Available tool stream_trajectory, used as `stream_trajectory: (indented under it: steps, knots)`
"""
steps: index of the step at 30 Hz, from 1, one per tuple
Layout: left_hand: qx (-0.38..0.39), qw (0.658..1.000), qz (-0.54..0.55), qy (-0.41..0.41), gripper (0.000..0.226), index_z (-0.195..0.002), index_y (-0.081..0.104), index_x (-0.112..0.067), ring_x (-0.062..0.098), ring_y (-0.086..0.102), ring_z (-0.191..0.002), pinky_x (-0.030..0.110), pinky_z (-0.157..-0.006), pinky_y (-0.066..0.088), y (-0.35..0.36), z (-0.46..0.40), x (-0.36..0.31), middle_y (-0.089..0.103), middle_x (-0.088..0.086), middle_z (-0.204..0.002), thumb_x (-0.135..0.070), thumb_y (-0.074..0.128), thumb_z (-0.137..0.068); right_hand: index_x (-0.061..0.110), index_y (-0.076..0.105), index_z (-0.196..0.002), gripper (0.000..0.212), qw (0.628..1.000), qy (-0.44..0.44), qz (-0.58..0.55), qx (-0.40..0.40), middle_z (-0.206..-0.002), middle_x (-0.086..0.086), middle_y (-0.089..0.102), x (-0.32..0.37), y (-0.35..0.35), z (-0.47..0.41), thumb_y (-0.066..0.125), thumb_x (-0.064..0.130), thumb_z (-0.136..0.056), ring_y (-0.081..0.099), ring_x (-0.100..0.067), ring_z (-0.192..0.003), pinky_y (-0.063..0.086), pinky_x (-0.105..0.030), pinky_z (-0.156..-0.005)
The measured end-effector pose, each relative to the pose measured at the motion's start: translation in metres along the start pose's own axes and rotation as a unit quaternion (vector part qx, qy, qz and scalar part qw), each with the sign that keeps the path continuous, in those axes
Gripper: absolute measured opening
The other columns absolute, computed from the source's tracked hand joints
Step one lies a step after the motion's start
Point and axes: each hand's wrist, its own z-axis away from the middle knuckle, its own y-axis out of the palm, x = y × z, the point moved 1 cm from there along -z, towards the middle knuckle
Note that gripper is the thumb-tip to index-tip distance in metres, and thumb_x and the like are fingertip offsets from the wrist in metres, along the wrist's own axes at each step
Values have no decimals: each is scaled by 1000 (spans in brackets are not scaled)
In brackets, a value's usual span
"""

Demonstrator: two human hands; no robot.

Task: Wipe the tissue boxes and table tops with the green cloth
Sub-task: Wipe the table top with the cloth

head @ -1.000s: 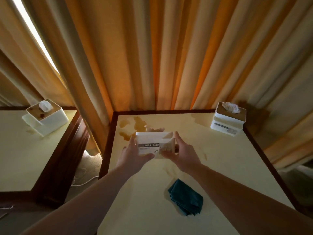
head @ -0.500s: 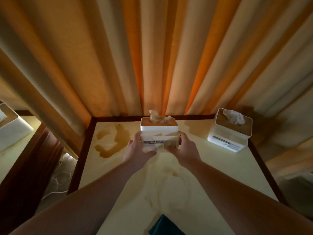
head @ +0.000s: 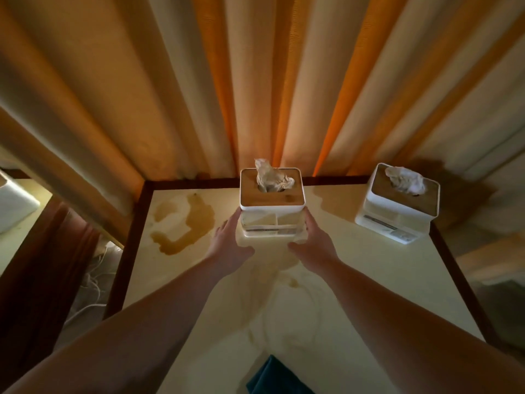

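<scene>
Landmark: centre tissue box (head: 272, 204), white body, wooden lid, crumpled tissue (head: 271, 177) protruding from the lid slot. Box stands upright on the cream table top (head: 369, 280), at the table's far edge, right in front of the curtain (head: 255, 81). Left hand (head: 227, 245) lies against the box's left side, fingers straight and reaching forward along the lower wall, thumb pointing in toward the box's near base; relaxed, no curl seen. Right hand (head: 315, 243) mirrors it on the box's right side, fingers extended along the wall, thumb toward the near base; likewise uncurled. Cannot tell whether the fingertips press the walls or only lie alongside. Second tissue box (head: 397, 206), same type, stands to the right of the centre box, well apart from it, near the table's right far corner, turned slightly askew, tissue puffed out of its lid. Brown liquid stain (head: 187, 223) on the table top left of the centre box, curving in an irregular band; paler smeared marks (head: 284, 280) run from the box's near side toward the viewer, between the forearms. Green cloth (head: 272, 378) lies bunched on the table top well nearer than the centre box, cut off by the lower frame edge, touched by neither hand. Third white box (head: 14, 206) partly visible far left of the centre box, on a separate table.
</scene>
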Motion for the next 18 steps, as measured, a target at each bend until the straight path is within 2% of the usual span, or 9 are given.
stream_trajectory:
  steps: [1,3,5,7,10,14,16,18]
  knots:
    - [8,1000,-19,-1,108,-163,15,-39,27,34,-143,45,-112,38,0,5,1,39,0,-158,-24,82,-78,43,8,-164,106,1000,4,6,3,-132,3,66,0,0,6,70,21,-82,66,-13,-93,43,-15,-58]
    - [10,999,-44,0,103,-164,12,-31,23,26,-149,43,-115,33,0,21,5,30,-1,-164,-27,77,-84,38,4,-165,105,1000,12,19,-8,-140,0,62,-3,4,25,70,25,-84,66,-19,-107,47,-21,-71]
    - [-6,998,-54,14,93,-163,19,-25,19,24,-150,38,-116,31,2,48,16,31,-2,-164,-28,74,-88,28,8,-166,101,999,4,24,-31,-150,-4,55,-11,11,50,70,30,-86,56,-24,-129,49,-30,-94]
    - [-18,997,-62,34,84,-161,26,-25,14,23,-149,33,-117,29,7,79,29,35,-5,-161,-30,71,-91,23,17,-165,93,998,-17,41,-43,-160,-2,44,-23,19,77,69,38,-90,43,-25,-145,42,-42,-114]
    - [-14,995,-80,60,77,-159,32,-26,11,23,-145,29,-116,26,16,120,53,37,-9,-159,-36,69,-93,19,28,-163,80,995,-59,72,-45,-163,0,40,-41,34,113,63,41,-94,36,-21,-149,36,-44,-120]
    - [4,989,-112,100,70,-157,38,-26,12,23,-146,38,-125,21,22,166,77,39,-8,-158,-40,66,-94,19,36,-160,69,987,-101,120,-37,-163,3,40,-53,52,161,60,35,-98,29,-15,-152,33,-43,-123]
    - [9,984,-126,122,66,-156,39,-26,11,19,-149,37,-129,9,24,187,87,38,-9,-159,-41,63,-96,21,39,-159,64,981,-115,149,-36,-164,5,38,-55,59,185,58,38,-100,26,-14,-153,32,-43,-123]
    - [14,981,-135,139,62,-155,41,-27,11,19,-152,30,-126,-5,25,206,97,39,-10,-158,-41,60,-97,25,37,-159,61,977,-123,171,-22,-167,10,30,-55,67,211,51,42,-103,17,-10,-156,21,-36,-128]
